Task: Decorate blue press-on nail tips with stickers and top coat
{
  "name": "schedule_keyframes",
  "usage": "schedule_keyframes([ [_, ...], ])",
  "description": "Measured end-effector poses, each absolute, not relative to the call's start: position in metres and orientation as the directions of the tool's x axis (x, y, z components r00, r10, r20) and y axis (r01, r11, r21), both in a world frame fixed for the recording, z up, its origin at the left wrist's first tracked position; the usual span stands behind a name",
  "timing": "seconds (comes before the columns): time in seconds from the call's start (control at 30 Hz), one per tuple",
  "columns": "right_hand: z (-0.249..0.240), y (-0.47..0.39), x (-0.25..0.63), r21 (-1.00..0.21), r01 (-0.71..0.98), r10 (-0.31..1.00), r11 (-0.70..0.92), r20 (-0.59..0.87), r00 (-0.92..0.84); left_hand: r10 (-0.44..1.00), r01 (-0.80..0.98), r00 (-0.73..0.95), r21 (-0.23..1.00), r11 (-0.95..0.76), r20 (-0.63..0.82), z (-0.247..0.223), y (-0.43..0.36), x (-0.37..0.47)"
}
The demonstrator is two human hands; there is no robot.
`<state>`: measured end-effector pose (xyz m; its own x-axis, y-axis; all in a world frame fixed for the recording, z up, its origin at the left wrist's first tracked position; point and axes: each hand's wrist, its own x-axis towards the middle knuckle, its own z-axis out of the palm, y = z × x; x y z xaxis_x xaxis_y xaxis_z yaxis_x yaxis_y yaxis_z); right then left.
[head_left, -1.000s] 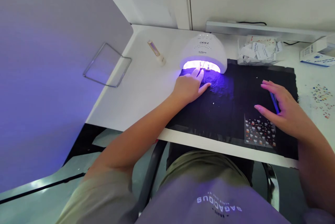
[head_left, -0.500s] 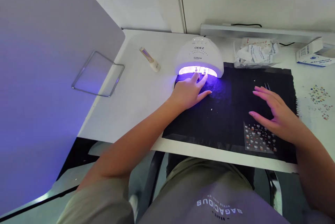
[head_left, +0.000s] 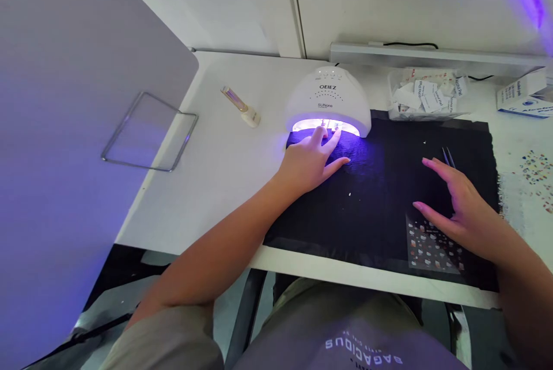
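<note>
A white lamp (head_left: pixel 329 96) glows violet at its front opening, on the back edge of a black mat (head_left: pixel 337 220). My left hand (head_left: pixel 309 159) reaches to that opening, fingertips at small items inside too bright to make out; its thumb is stretched out to the right. My right hand (head_left: pixel 464 208) hovers or rests over the right part of the mat, thumb and fingers apart, holding nothing. Just beyond its fingers lie tweezers (head_left: pixel 448 157), partly hidden. Below its thumb is a clear sticker sheet (head_left: pixel 432 249), partly covered by the hand.
A polish bottle with its long cap (head_left: pixel 242 108) lies left of the lamp. Behind the mat stand a clear box of alcohol pad packets (head_left: pixel 425 96) and a white carton (head_left: pixel 525 93). Small coloured bits (head_left: pixel 536 168) lie at right. A wire frame (head_left: pixel 149 131) is at left.
The view has shifted slightly, so the table sits lower in it. My right hand's fingers have spread a little, and more of the tweezers shows. My left hand stays at the lamp.
</note>
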<state>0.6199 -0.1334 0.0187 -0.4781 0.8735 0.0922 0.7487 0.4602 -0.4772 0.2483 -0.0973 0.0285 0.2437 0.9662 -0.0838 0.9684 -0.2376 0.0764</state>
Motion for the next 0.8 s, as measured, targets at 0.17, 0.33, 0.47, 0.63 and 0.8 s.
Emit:
schedule_keyframes([
  [0.17,0.024,-0.137,0.617,-0.488,0.749,0.877,0.448,0.077,-0.474,0.959,0.953,0.283,0.119,-0.278,-0.022,0.022,-0.100,0.242],
  [0.33,0.026,-0.135,0.617,-0.491,0.751,0.886,0.442,0.107,-0.451,0.885,0.874,0.405,0.186,-0.449,0.232,0.010,-0.106,0.230],
  [0.47,0.025,-0.133,0.619,-0.489,0.766,0.900,0.417,0.104,-0.424,0.766,0.786,0.479,0.177,-0.592,0.430,0.007,-0.109,0.222],
  [0.63,0.027,-0.133,0.621,-0.474,0.772,0.900,0.424,0.126,-0.417,0.663,0.693,0.576,0.144,-0.706,0.479,0.012,-0.108,0.219],
  [0.8,0.030,-0.132,0.623,-0.463,0.754,0.881,0.466,0.167,-0.443,0.527,0.539,0.677,0.142,-0.830,0.514,0.015,-0.110,0.220],
])
